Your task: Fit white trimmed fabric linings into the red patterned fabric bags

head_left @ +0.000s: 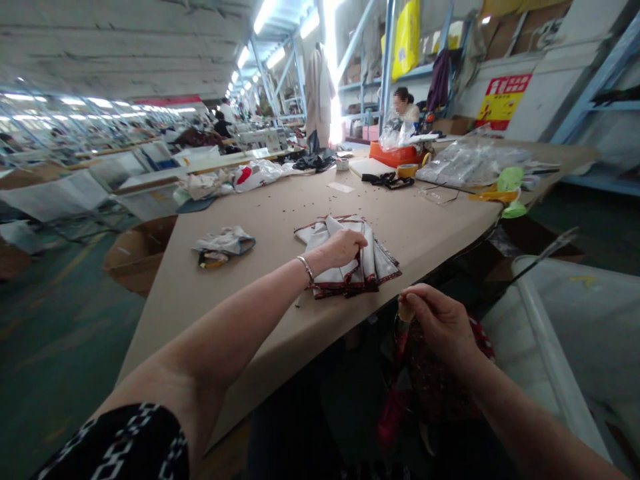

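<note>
A stack of pale cloth pieces with reddish-brown patterned edging (383,263) lies fanned out near the front edge of the table. My left hand (340,249), with a silver bangle on the wrist, rests over this stack, its fingers pinched on an edge of one cloth piece. Off the table's front edge, my right hand (443,323) is closed, thumb against fingers. Between them shows a small tan thing (406,311) whose kind I cannot make out. Below that hand hangs dark reddish patterned fabric (435,380), with a blurred pink-red item (393,413) beside it.
A crumpled pale cloth (230,240) lies on the left of the brown-covered table (260,293). Farther back are black straps (385,180), a tape roll (407,171), clear plastic bags (465,163) and a green fan (511,190). A white bin (530,333) stands right. A person (406,110) sits behind.
</note>
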{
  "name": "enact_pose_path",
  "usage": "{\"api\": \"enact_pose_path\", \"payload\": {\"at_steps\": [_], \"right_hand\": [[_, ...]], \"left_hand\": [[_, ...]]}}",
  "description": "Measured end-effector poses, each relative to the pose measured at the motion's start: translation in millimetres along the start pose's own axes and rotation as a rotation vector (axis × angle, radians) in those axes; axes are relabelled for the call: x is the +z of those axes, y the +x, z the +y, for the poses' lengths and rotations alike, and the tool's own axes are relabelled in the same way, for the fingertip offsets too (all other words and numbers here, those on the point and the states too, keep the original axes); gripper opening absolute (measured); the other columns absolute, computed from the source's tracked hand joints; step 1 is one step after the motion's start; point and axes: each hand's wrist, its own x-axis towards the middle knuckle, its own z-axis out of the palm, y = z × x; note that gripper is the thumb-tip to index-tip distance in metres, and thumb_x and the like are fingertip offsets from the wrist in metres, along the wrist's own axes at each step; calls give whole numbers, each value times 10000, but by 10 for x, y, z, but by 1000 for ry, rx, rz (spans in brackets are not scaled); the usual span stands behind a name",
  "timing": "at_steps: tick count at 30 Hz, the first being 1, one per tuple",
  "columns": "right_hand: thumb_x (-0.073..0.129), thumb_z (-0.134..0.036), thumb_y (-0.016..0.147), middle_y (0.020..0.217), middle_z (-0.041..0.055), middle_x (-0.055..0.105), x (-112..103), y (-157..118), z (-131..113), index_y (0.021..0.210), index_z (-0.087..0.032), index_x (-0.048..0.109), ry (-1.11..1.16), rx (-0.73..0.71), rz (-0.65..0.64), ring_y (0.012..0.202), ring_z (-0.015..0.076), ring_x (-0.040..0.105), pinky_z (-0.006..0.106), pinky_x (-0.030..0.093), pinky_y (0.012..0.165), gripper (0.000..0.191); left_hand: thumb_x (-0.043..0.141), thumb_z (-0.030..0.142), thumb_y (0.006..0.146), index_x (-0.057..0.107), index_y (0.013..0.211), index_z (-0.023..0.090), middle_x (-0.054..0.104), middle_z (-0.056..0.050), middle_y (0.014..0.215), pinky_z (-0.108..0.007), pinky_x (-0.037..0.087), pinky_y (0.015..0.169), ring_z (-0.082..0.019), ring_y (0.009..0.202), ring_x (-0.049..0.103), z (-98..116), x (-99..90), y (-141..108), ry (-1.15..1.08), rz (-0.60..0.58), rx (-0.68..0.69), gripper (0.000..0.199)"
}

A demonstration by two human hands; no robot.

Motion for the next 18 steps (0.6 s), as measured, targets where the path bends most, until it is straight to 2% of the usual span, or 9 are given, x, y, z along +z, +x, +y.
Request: {"api": "enact_pose_path", "payload": {"at_steps": [3,6,8,10,13,18], "right_hand": [[527,-298,929,866,18,662,172,152,-80,940,-193,659,-67,-77,-63,788,132,606,249,474,726,169],[537,-337,888,981,77,642,388,368,-42,1081,-161,631,-84,-34,-73,863,176,609,306,499,747,278],[558,-382,849,1040,108,619,553,508,1,1160,-146,596,-45,1,-63,920,207,598,329,513,730,392],[567,-403,822,1063,118,614,714,616,30,1200,-144,569,-19,5,-56,947,224,589,342,512,715,458],[558,-412,803,1051,121,629,911,705,33,1142,-139,586,-48,-21,-47,929,231,587,355,499,707,435],[545,-441,814,985,118,645,1085,725,-39,1047,-130,621,-86,-48,-64,899,242,600,348,497,682,396]], "left_hand": [[438,18,733,699,718,120,655,-12,655,-212,480,598,-107,581,575,51,-92,-126,-129,7,-42,280],[408,-4,744,693,765,111,662,-15,705,-219,537,633,-103,624,622,131,-195,-316,-310,44,-61,308],[407,-13,743,698,796,113,670,-17,737,-218,554,653,-101,655,642,172,-266,-467,-327,80,-35,321],[418,-15,742,708,837,119,686,-20,769,-213,552,651,-100,666,650,190,-329,-610,-253,99,9,333],[434,-22,729,725,880,137,702,-15,758,-219,535,667,-107,673,652,189,-401,-773,-47,133,86,364],[480,33,779,736,829,157,718,-32,741,-262,512,708,-143,699,651,182,-461,-958,297,282,136,289]]}}
